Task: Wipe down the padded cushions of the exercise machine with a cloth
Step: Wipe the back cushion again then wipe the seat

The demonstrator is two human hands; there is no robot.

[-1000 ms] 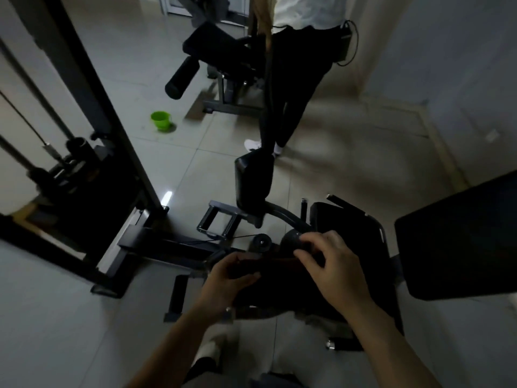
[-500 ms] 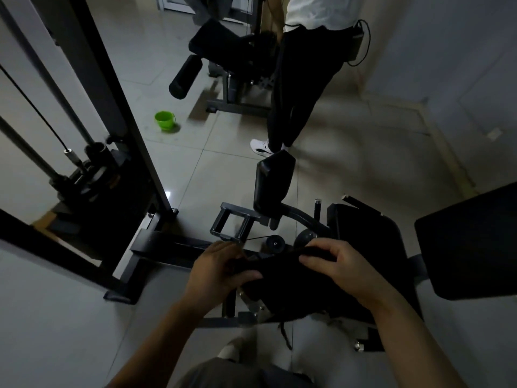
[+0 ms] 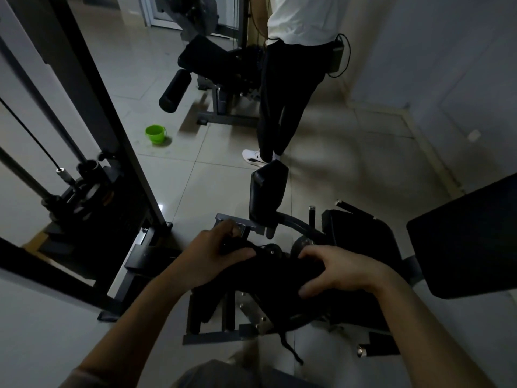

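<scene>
A dark cloth point(image 3: 277, 278) is stretched between my two hands low in the middle of the view, a frayed end dangling below. My left hand point(image 3: 215, 256) grips its left end, fingers curled. My right hand point(image 3: 335, 271) grips its right part, thumb under and fingers over. Just beyond the hands stands the machine's upright black pad point(image 3: 267, 191) on a curved arm. The black seat cushion point(image 3: 361, 236) lies behind my right hand, and a large black back pad point(image 3: 464, 239) fills the right edge.
A dark weight-stack frame point(image 3: 84, 113) with cables rises at left. A green cup point(image 3: 155, 134) sits on the tiled floor. A person in black trousers point(image 3: 282, 107) stands at the back by another machine with a roller pad point(image 3: 174, 91).
The view has shifted and drawn nearer. Both hands have pulled the cloth wider apart; my left hand moved up toward the footrest frame, my right hand lower and to the right.
</scene>
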